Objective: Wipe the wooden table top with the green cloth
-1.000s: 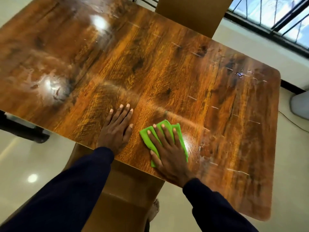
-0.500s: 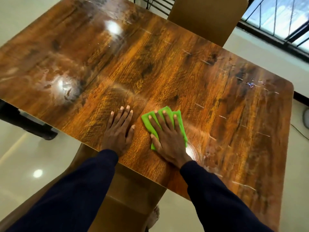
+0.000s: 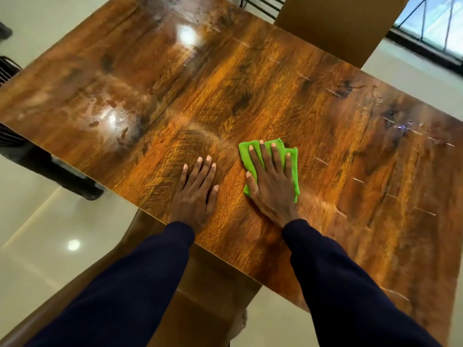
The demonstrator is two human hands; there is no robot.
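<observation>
A glossy wooden table top (image 3: 250,78) fills most of the view. A folded green cloth (image 3: 244,152) lies on it near the front edge. My right hand (image 3: 271,186) lies flat on the cloth with straight, spread fingers and presses it against the wood. My left hand (image 3: 198,191) rests flat on the bare wood just left of the cloth, fingers straight and together. Smeared wet marks shine at the table's left part.
A brown chair back (image 3: 333,23) stands at the table's far side. A second brown chair (image 3: 200,309) is below the front edge between my arms. A dark object (image 3: 50,169) sits on the pale tiled floor at left. A barred window (image 3: 436,23) is at top right.
My right hand has slid the green cloth away from the front edge, further onto the table. My left hand stays flat in the same spot.
</observation>
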